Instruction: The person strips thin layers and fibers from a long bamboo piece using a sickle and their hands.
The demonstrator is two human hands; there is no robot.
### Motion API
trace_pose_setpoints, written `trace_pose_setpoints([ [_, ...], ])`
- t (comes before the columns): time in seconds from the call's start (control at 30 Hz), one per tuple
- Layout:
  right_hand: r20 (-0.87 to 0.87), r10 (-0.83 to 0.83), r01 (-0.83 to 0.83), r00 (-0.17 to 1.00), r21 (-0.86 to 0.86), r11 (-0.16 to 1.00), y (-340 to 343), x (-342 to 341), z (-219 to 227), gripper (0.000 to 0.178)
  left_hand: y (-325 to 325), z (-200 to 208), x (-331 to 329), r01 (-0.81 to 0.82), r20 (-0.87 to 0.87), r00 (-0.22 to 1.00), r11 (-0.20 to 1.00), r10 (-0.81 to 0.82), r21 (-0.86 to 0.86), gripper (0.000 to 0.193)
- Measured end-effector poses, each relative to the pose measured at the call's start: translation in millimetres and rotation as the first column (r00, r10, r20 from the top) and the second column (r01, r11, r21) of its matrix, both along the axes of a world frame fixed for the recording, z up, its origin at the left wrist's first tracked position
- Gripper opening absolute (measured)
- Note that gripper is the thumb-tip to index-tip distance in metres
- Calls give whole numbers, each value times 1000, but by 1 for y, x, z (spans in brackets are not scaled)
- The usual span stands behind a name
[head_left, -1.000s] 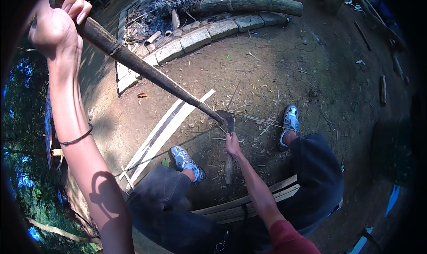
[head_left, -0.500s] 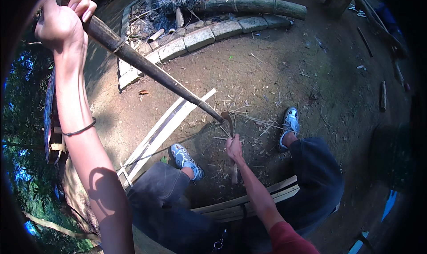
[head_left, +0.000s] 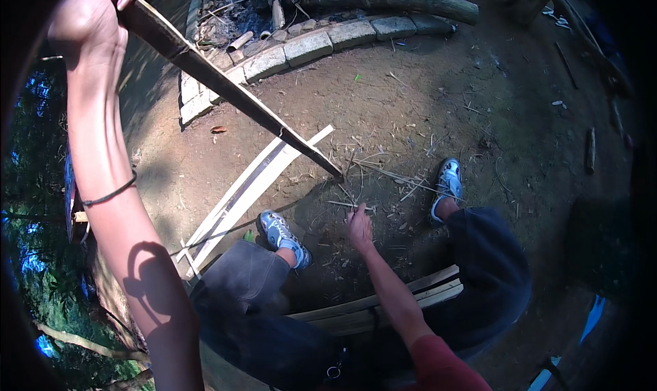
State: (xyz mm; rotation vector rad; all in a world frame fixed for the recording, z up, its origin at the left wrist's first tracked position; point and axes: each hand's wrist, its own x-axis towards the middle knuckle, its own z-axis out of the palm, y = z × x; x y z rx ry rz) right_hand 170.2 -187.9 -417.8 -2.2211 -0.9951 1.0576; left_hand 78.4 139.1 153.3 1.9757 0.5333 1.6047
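Observation:
My left hand (head_left: 89,21), raised at the upper left, is closed round the top of a long, dark split bamboo strip (head_left: 233,90). The strip slants down to the right, its lower end over the ground between my feet. Just below that end, my right hand (head_left: 360,228) is closed in a fist. Half a second ago it held a hooked knife; now the blade and handle can hardly be made out. Beside my left shoe lie several pale split bamboo strips (head_left: 260,182).
Thin shavings (head_left: 393,175) litter the dirt between my shoes. Farther off, a curved brick border (head_left: 308,47) rings a patch of ash, with a thick bamboo pole (head_left: 390,4) lying across it. More split bamboo lengths (head_left: 438,293) lie behind my right forearm.
The hooked blade, which was at the strip's lower end, no longer shows there. My left hand and the strip's upper end have shifted slightly up and left, and the strip has rolled a little.

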Motion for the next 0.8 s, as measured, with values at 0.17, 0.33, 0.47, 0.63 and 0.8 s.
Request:
trace_pose_setpoints([
  [0.17,-132,-46,64,990,130,990,30,17,1,26,-14,-6,5,-41,40,998,999,42,-35,31],
  [0.33,-466,-262,351,845,113,929,5,15,-42,26,-31,-15,18,-31,114,993,993,44,-118,38],
  [0.47,-672,-382,468,634,-59,882,14,20,-27,27,-36,-20,24,-35,154,986,987,59,-159,44],
  [0.63,-267,-145,208,953,222,953,18,2,22,23,-52,-2,31,-98,215,966,975,141,-200,51],
  [0.8,-82,-191,204,978,215,955,-5,23,27,28,-84,-2,55,12,342,936,962,85,-272,54],
])
